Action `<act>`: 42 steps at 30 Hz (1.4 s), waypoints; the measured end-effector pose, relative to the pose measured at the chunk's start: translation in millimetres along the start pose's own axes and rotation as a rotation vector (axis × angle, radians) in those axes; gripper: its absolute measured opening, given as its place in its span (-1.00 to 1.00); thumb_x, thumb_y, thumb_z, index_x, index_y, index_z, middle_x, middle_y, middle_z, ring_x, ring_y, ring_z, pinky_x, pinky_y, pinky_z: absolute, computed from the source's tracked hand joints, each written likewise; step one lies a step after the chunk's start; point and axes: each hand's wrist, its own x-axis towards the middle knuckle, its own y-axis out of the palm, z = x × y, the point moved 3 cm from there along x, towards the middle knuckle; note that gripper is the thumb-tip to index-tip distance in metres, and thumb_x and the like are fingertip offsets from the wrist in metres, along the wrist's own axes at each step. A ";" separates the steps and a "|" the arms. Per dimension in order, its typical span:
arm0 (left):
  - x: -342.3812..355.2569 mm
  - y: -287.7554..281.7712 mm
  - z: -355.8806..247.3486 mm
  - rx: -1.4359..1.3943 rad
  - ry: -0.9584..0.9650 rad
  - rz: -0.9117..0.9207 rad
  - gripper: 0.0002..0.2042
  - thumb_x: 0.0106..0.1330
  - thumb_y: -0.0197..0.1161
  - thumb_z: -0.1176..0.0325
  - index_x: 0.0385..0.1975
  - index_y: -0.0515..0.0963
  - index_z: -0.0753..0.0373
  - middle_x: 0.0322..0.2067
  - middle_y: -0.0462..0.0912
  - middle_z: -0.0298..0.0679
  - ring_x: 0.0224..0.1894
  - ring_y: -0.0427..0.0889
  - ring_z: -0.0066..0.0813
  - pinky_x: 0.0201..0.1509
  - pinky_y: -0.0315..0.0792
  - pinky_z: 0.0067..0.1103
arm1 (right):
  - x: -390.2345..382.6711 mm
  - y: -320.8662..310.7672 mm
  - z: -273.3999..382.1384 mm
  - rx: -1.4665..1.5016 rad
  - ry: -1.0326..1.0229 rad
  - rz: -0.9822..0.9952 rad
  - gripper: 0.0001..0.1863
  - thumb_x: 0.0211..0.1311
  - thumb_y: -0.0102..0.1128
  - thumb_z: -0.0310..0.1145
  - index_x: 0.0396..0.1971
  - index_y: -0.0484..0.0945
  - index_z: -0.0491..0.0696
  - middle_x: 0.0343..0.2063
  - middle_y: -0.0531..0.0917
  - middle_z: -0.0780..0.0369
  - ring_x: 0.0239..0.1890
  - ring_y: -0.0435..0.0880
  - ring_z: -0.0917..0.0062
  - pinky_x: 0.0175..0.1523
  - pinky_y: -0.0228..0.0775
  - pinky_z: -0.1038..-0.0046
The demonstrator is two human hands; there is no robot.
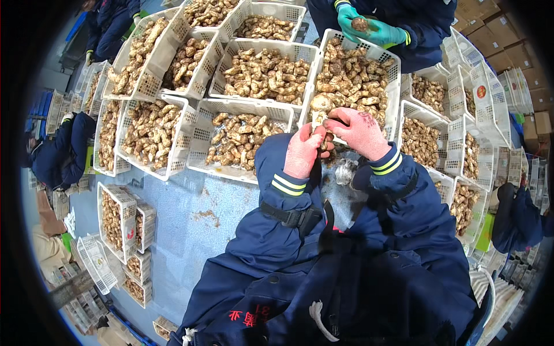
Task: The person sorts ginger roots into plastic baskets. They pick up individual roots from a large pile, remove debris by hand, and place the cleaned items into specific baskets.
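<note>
My left hand (302, 151), in a pink glove with dark, soiled fingertips, has its fingers closed on the lower part of a pale mushroom (321, 106), held upright with its round cap on top. My right hand (360, 131), in a matching glove, pinches the same mushroom from the right, its fingers curled beside the pale stem. The mushroom is over the near end of a white plastic crate (396, 78) full of brown, dirt-speckled mushrooms (352, 72). Below my hands a crumpled pale scrap (346, 172) lies on the blue floor (202, 202).
Several more mushroom crates (213, 104) stand left and right. A co-worker in teal gloves (375, 32) holds a mushroom across from me. Other workers sit at the far left (63, 153), upper left (112, 26) and right (513, 219). Cardboard boxes (502, 34) are stacked at upper right.
</note>
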 end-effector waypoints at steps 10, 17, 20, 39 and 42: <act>-8.1 1.9 -3.5 0.157 0.023 -0.085 -0.84 0.15 0.00 0.46 -0.28 0.35 0.30 -0.47 0.47 -0.30 -0.50 0.45 -0.60 -0.50 0.32 -0.71 | -3.4 -0.4 14.0 -0.354 -0.296 -0.224 -0.84 -0.01 0.01 -0.25 -0.58 0.45 -0.01 -0.60 0.48 0.23 -0.47 0.52 0.37 -0.42 0.34 0.38; -2.3 -3.9 4.9 0.145 -0.022 -0.076 -0.80 0.20 -0.01 0.37 -0.25 0.38 0.33 -0.42 0.51 -0.26 -0.48 0.52 -0.53 -0.49 0.40 -0.67 | -13.7 -4.9 19.3 -0.597 -0.516 -0.075 -0.88 -0.07 0.06 -0.29 -0.65 0.40 0.02 -0.66 0.45 0.27 -0.53 0.51 0.41 -0.48 0.33 0.41; -2.7 -8.3 8.6 -0.014 -0.047 0.008 -0.78 0.22 0.01 0.32 -0.23 0.38 0.32 -0.41 0.52 -0.22 -0.44 0.55 -0.46 -0.46 0.43 -0.65 | -26.2 -14.5 20.4 -0.539 -0.517 -0.041 -0.91 -0.11 0.10 -0.33 -0.63 0.42 0.01 -0.60 0.45 0.26 -0.48 0.50 0.41 -0.43 0.33 0.42; -20.3 -82.2 -56.0 0.141 0.280 -0.195 -0.76 0.16 0.03 0.44 -0.18 0.33 0.36 -0.28 0.53 -0.14 -0.30 0.55 -0.46 -0.35 0.46 -0.65 | 6.3 -13.5 -142.1 -0.325 0.335 -0.002 -0.56 0.01 -0.03 -0.04 -0.18 0.46 -0.03 -0.31 0.56 0.04 -0.16 0.49 0.19 -0.08 0.31 0.31; -12.2 -175.9 -64.6 -0.008 0.300 -0.307 -0.76 0.15 0.06 0.46 -0.19 0.31 0.38 -0.28 0.52 -0.08 -0.33 0.55 -0.28 -0.32 0.48 -0.45 | -8.2 -7.5 -260.0 -0.535 0.622 0.072 -0.30 -0.05 -0.01 0.00 0.11 0.17 -0.03 -0.06 0.41 -0.06 0.01 0.37 0.15 0.11 0.16 0.30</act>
